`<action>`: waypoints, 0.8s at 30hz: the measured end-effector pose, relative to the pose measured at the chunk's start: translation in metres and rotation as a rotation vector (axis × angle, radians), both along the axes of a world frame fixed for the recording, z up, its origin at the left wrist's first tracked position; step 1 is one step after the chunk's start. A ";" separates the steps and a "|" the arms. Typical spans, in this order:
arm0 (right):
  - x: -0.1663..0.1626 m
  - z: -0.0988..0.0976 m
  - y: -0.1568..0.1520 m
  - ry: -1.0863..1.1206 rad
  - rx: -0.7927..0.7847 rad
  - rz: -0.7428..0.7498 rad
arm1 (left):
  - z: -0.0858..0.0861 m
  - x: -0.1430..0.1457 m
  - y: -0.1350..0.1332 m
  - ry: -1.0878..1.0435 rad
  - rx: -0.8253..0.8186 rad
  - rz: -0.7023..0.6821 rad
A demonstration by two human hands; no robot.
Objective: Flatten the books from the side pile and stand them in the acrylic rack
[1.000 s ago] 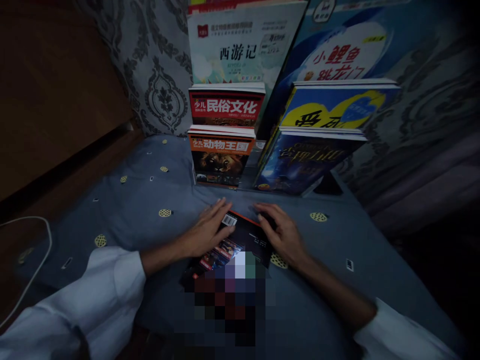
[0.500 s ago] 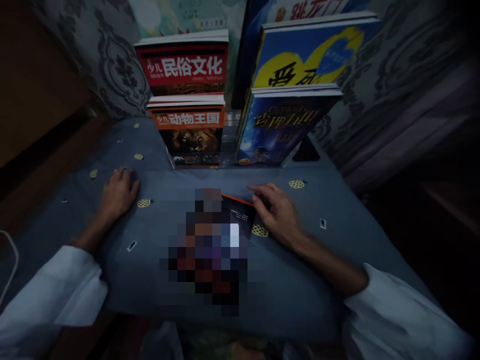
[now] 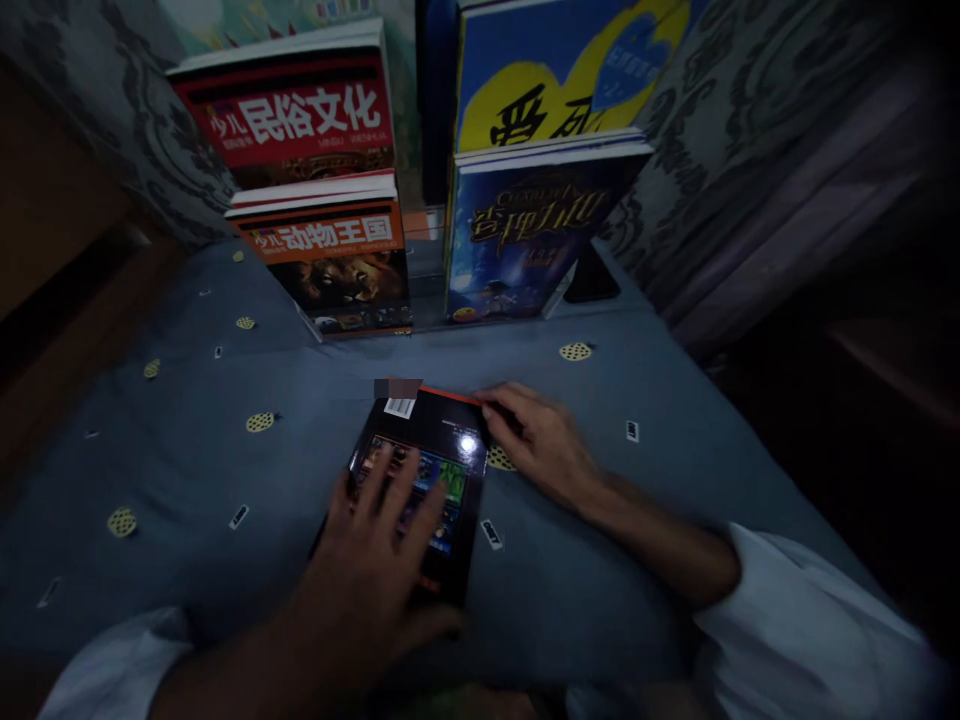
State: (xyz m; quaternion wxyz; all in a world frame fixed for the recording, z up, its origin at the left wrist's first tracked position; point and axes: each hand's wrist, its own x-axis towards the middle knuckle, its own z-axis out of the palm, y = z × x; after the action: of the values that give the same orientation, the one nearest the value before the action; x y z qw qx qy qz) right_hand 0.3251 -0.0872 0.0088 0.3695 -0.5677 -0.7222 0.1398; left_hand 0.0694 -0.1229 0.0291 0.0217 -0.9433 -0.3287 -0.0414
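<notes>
A dark book (image 3: 436, 418) with an orange edge lies on the cloth, its back cover up, with a barcode and a block of small pictures. My left hand (image 3: 367, 570), slightly blurred, is over its lower left part with the fingers spread, hiding some of the cover. At the book's top right corner, the thumb and forefinger of my right hand (image 3: 551, 445) close on the edge; the other fingers are curled. A small pixelated patch covers the book's top left corner.
Behind the book, an orange book with a lion (image 3: 341, 275) stands in front of a red book (image 3: 315, 115). To their right are a blue book (image 3: 517, 240) and a blue and yellow book (image 3: 525, 90). A dark flat object (image 3: 592, 278) lies beside them on the patterned tablecloth (image 3: 600, 500).
My left hand has moved right from the cloth onto the book. My right hand stays by the book's corner. The view has shifted, and the pixelation over the book has mostly gone.
</notes>
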 end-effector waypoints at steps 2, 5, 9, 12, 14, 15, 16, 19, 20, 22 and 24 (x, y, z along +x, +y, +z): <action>0.001 0.000 0.001 0.009 -0.005 0.003 | -0.005 0.007 -0.013 0.060 -0.046 -0.065; 0.002 0.000 0.001 0.001 -0.040 -0.019 | -0.006 0.010 -0.015 0.116 -0.113 -0.101; 0.004 0.004 0.000 -0.017 -0.124 -0.105 | 0.000 -0.008 0.016 0.192 -0.159 -0.202; 0.002 0.005 -0.003 0.002 -0.164 -0.066 | 0.008 -0.026 0.049 0.251 -0.136 -0.204; -0.001 0.005 -0.004 0.020 -0.146 -0.014 | 0.014 -0.035 0.067 0.260 -0.095 -0.168; -0.002 0.004 -0.004 0.028 -0.130 0.009 | 0.017 -0.037 0.074 0.260 -0.084 -0.156; -0.003 0.003 -0.005 0.035 -0.116 0.028 | 0.021 -0.038 0.079 0.257 -0.086 -0.153; -0.004 0.002 -0.005 0.044 -0.109 0.062 | 0.032 -0.024 0.092 0.224 -0.137 -0.151; -0.004 0.001 -0.005 0.043 -0.111 0.066 | 0.034 -0.015 0.097 0.201 -0.154 -0.149; -0.004 0.001 -0.006 0.043 -0.110 0.066 | 0.034 0.006 0.109 0.124 -0.165 -0.137; -0.003 0.001 -0.006 0.047 -0.085 0.069 | 0.029 0.027 0.125 0.023 -0.150 -0.139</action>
State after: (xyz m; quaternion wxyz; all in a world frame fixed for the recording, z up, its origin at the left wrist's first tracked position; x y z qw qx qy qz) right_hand 0.3216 -0.0928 0.0094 0.3570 -0.5543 -0.7258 0.1964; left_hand 0.0964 0.0020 0.0576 -0.0481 -0.9631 -0.2646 -0.0074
